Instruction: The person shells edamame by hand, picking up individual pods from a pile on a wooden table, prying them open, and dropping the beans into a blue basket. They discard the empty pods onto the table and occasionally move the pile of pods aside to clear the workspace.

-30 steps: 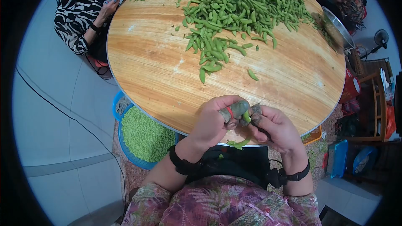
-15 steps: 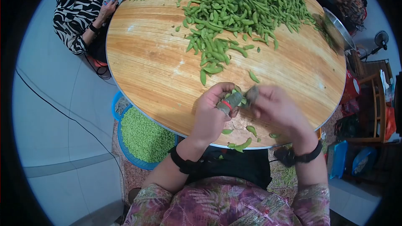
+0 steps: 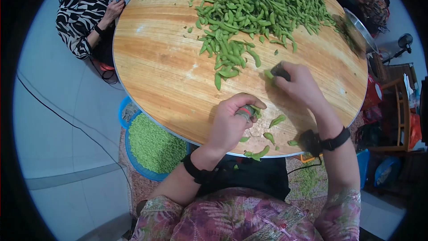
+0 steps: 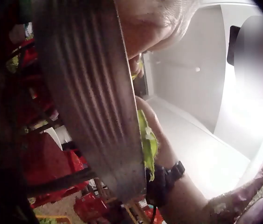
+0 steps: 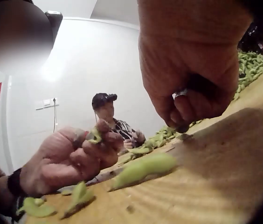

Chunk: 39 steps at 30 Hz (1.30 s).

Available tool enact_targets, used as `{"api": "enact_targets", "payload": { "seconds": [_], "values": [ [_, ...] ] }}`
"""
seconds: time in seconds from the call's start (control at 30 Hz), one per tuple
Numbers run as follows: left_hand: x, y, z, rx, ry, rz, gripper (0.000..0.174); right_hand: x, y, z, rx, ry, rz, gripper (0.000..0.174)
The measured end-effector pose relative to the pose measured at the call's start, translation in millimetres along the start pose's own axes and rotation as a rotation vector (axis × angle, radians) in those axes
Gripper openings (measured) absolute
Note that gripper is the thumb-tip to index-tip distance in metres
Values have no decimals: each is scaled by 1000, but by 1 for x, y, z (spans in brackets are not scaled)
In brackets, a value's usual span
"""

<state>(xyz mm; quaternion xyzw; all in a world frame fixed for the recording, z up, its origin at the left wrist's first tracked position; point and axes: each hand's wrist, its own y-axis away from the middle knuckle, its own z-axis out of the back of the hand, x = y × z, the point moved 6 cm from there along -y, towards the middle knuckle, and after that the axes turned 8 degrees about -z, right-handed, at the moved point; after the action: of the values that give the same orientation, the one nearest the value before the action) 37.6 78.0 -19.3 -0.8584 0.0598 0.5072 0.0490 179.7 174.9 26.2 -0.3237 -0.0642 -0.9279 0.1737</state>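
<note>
In the head view the left hand [image 3: 229,122] is near the table's front edge, fingers curled, a red band round its wrapped thumb. It holds a green bean pod [image 5: 94,136] between thumb and fingers, also seen in the right wrist view. Further out over the table, the right hand [image 3: 301,85] has dark-wrapped fingertips pinched at one end of another bean pod [image 3: 268,74]. Loose pods lie close to the left hand, among them one pod [image 3: 277,120] and an opened one [image 3: 257,153] at the edge.
A big heap of pods [image 3: 263,4] covers the far side of the round wooden table [image 3: 156,62]. Below its left edge stands a blue basket [image 3: 133,155] of shelled beans. A metal bowl [image 3: 363,33] is at the right rim. Another person [image 3: 82,13] sits at the left.
The right hand has gone from beside the left hand outward to the single pod on the table. A pod now lies where the right hand was. The left hand has shifted slightly, still holding a pod.
</note>
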Motion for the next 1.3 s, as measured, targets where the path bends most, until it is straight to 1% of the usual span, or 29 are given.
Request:
{"api": "enact_targets", "payload": {
  "seconds": [0.07, 0.1, 0.13, 0.17, 0.2, 0.23, 0.27, 0.3, 0.33, 0.37, 0.4, 0.43, 0.47, 0.5, 0.53, 0.6, 0.63, 0.7, 0.73, 0.8, 0.9, 0.93, 1.0, 1.03, 1.1, 1.13, 1.2, 1.23, 1.3],
  "values": [
    [-1, 0, 2, -92, -15, 54, 29, -7, 19, -2, 57, -134, -129, 22],
    [-3, 0, 0, -90, -14, 51, 29, -7, 30, -1, 53, -131, -224, 21],
    [-7, 1, -5, -26, -157, 18, 28, -7, 37, -3, 52, -130, -223, 21],
    [-10, 1, -11, 38, -300, -14, 28, -13, 45, -9, 93, -364, -302, 20],
    [-7, 2, -12, 39, -301, -15, 28, -16, 54, -13, 133, -599, -379, 19],
    [-4, 3, -13, 32, -301, -79, 28, -7, 64, -14, 194, -734, -425, 15],
    [-5, 4, -14, 25, -301, -140, 29, -7, 72, -15, 191, -736, -424, 15],
    [-7, 5, -17, 27, -183, -60, 30, -5, 81, -25, 314, -980, -469, 15],
    [-10, 7, -16, 29, -185, -61, 30, 4, 88, -32, 440, -1222, -508, 15],
    [-6, 9, -18, 62, 103, 54, 28, 11, 95, -34, 451, -1258, -578, 12],
    [-3, 12, -23, 93, 389, 169, 25, 12, 99, -37, 451, -1260, -575, 12],
    [-1, 12, -22, 93, 386, 169, 25, 15, 101, -41, 479, -1311, -555, 11],
    [0, 12, -21, 88, 363, 144, 21, 18, 104, -44, 507, -1362, -535, 12],
    [1, 12, -20, 84, 339, 119, 18, 21, 105, -44, 474, -1215, -485, 13],
    [0, 12, -20, 84, 337, 119, 18, 24, 106, -46, 474, -1216, -482, 13],
    [-7, 12, -12, -14, 111, 46, 11, 29, 109, -43, 416, -1181, -431, 17],
    [-8, 12, -13, -16, 111, 47, 11, 30, 110, -43, 418, -1182, -432, 17],
    [-16, 12, -11, -9, -110, -20, 8, 32, 112, -42, 447, -1191, -421, 18],
    [-19, 12, -13, -10, -111, -19, 8, 32, 112, -42, 448, -1192, -421, 18],
    [-28, 13, -15, -1, -368, -104, 5, 32, 111, -43, 467, -1148, -438, 18],
    [-27, 13, -14, 18, -503, -183, 8, 32, 110, -45, 452, -1148, -414, 16],
    [-28, 13, -15, 17, -502, -183, 8, 31, 109, -46, 452, -1148, -415, 16],
    [-36, 13, -19, 36, -593, -257, 8, 32, 110, -48, 495, -1293, -462, 14],
    [-35, 13, -18, 36, -593, -257, 8, 33, 110, -48, 495, -1292, -462, 14],
    [-19, 13, -20, 136, -33, -33, 11, 33, 113, -51, 507, -1389, -545, 13],
    [-17, 13, -17, 136, -32, -32, 11, 32, 113, -51, 507, -1389, -546, 13],
    [-9, 13, -15, 150, 91, 75, 15, 33, 112, -52, 495, -1366, -499, 13],
    [-8, 14, -17, 150, 91, 75, 15, 33, 111, -53, 495, -1367, -499, 13],
    [-18, 14, -19, 67, -372, -123, 18, 29, 106, -46, 298, -998, -422, 12]
  ]
}}
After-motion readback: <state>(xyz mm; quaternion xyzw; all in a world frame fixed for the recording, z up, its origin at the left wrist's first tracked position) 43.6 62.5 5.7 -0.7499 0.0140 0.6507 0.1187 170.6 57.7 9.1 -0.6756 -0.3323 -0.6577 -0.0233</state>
